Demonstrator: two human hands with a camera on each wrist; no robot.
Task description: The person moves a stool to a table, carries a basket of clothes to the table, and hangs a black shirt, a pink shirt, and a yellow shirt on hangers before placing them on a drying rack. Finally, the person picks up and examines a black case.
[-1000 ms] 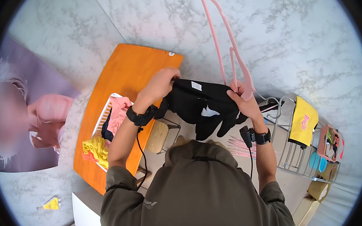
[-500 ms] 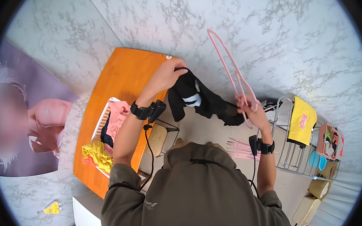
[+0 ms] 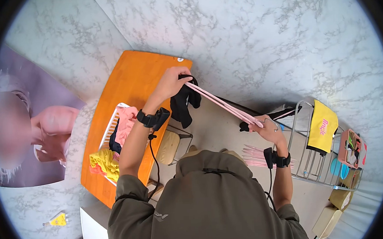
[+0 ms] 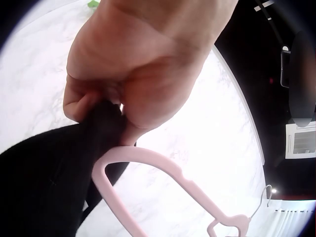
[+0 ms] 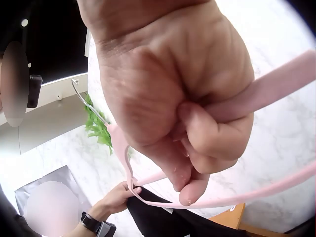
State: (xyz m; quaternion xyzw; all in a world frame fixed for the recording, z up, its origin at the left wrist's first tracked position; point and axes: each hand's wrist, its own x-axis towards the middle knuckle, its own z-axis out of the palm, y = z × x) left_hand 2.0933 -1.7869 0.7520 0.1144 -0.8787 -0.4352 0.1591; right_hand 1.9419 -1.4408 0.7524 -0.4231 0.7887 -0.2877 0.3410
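Working outward from the drying rack (image 3: 310,156): it carries one yellow cloth (image 3: 322,127), and a bundle of spare pink hangers (image 3: 255,156) lies on the floor on its near side. Just left of the rack, the right hand (image 3: 269,130) has its fingers (image 5: 207,143) wrapped tight around one end of a single pink hanger (image 3: 223,104). I'd say that steadies it while the far end goes into the fabric. Further left of the rack, the left hand (image 3: 171,82) pinches the one black garment (image 3: 184,103) between thumb and fingers (image 4: 81,101), bunched right at the hanger's other tip. It looks like it's keeping an opening ready for the hanger. Beyond that, furthest from the rack, the orange tabletop (image 3: 128,86) holds one white basket (image 3: 108,129) with pink, yellow and dark clothes inside.
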